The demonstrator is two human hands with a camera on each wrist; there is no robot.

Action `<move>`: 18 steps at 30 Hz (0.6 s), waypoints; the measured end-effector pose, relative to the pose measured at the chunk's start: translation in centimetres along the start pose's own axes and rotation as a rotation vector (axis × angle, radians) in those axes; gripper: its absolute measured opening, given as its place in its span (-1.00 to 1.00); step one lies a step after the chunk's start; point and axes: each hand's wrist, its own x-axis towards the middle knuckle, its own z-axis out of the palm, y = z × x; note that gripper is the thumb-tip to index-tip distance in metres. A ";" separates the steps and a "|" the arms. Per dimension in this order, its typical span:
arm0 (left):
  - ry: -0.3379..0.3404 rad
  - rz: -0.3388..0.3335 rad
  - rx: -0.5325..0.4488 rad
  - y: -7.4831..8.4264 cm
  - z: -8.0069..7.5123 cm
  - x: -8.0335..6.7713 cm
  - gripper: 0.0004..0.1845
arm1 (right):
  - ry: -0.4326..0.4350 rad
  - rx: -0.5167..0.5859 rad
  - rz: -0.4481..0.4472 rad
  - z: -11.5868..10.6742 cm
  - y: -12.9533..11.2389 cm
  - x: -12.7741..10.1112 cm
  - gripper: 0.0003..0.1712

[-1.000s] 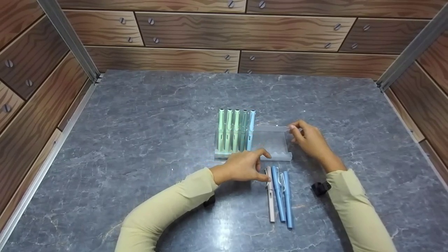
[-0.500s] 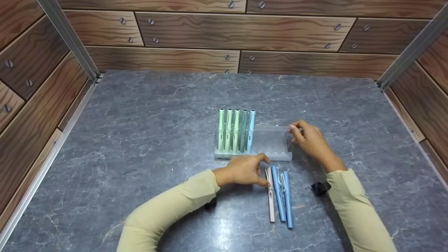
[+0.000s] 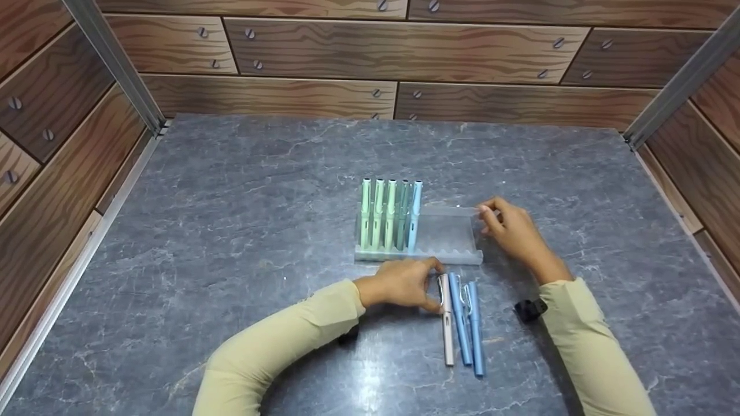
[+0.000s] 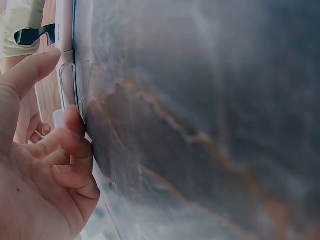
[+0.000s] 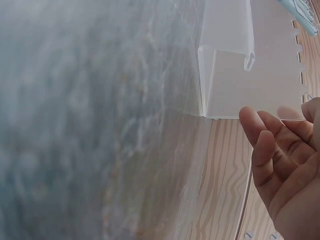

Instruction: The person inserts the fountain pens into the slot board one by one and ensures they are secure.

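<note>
A clear pen stand [image 3: 448,231] holds several upright pens: three light green pens [image 3: 377,214], a dark green pen [image 3: 402,216] and a light blue pen [image 3: 414,219]. My right hand [image 3: 511,231] pinches the stand's upper right corner, its fingertips [image 5: 250,120] against the panel edge in the right wrist view. In front of the stand a silvery pink pen [image 3: 448,338] lies beside two blue pens [image 3: 462,329]. My left hand [image 3: 402,283] is at the pink pen's clip end, thumb and forefinger spread apart along it. In the left wrist view the thumb [image 4: 37,70] lies close to that pen.
The grey marbled tabletop [image 3: 260,190] is bounded by wood-patterned walls [image 3: 404,52] with metal corner posts [image 3: 113,63]. A black wrist camera [image 3: 529,311] sits under the right sleeve. The stand's right half shows bare notches along its front lip.
My left hand has shifted slightly towards me along the pink pen, its thumb sliding down beside the clip. The right hand, the stand and the pens stay where they were.
</note>
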 end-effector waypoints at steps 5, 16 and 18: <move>-0.007 0.000 0.018 0.1 0.0 0.1 -0.25 | -0.002 -0.002 0.005 0.0 -0.1 -0.1 -0.69; -0.004 -0.002 0.046 0.5 0.1 0.2 -0.30 | 0.021 -0.020 -0.013 -0.1 -0.2 -0.1 -0.75; -0.004 -0.006 0.056 0.5 0.2 0.2 -0.31 | 0.017 -0.022 -0.009 0.0 -0.1 -0.1 -0.74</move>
